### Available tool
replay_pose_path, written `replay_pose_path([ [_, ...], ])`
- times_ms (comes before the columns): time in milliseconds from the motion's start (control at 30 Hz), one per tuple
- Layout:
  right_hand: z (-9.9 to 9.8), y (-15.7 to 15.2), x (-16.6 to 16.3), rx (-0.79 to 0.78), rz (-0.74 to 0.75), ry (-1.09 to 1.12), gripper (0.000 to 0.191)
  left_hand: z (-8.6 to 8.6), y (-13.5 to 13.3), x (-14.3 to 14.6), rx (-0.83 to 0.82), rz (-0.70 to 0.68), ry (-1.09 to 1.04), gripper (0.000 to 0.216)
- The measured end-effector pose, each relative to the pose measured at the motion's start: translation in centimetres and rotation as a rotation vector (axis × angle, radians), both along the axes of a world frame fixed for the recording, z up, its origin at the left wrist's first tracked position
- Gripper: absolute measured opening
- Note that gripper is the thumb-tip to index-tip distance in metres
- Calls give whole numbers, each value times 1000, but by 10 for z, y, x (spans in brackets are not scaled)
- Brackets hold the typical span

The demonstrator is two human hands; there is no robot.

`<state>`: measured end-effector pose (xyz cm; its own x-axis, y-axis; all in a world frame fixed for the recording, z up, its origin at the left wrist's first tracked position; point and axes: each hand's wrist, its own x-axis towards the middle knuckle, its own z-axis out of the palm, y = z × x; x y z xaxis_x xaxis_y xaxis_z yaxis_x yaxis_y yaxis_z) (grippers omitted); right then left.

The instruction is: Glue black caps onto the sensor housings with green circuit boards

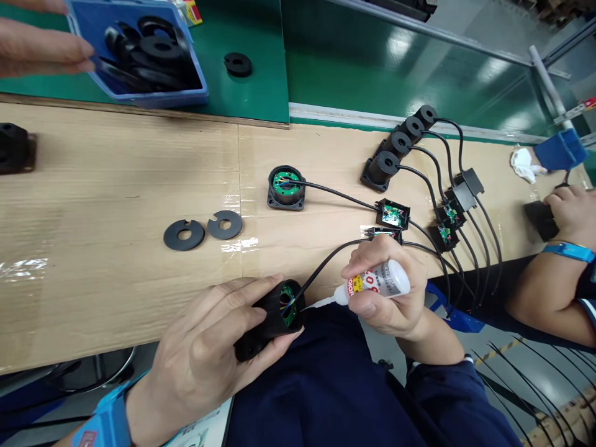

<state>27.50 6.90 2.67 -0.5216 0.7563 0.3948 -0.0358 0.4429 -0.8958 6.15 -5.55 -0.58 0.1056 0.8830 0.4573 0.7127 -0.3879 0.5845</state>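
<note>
At the near edge of the cardboard (116, 205), which stretches ahead-left, the left hand (209, 344) grips a black housing (272, 327), green board (292, 318) and wires (287, 305) inside its round rim (302, 318), the right hand (410, 310) holding a white bottle (379, 282), nozzle (321, 303) at that rim.

black housing (265, 332) partly hidden by left hand (209, 347), bottle label (365, 282) partly covered, leftmost block (13, 148) cut off

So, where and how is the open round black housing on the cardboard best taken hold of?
Take the housing by its round outer wall, probably from the left: it rises above a square base, the green board lies exposed, and the cable leaves rightward.
</note>
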Motion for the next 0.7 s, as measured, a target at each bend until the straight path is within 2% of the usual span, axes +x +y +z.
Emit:
replay_pose_path([
  [300,-2,3,-3,63,26,92,24,-2,2,-1,21,-6,-8,40],
  [500,-2,3,-5,49,45,98,24,-5,1,-5,56,-23,-30,43],
  [700,-2,2,-7,59,47,86,25,-9,-2,-4,14,-15,-50,42],
])
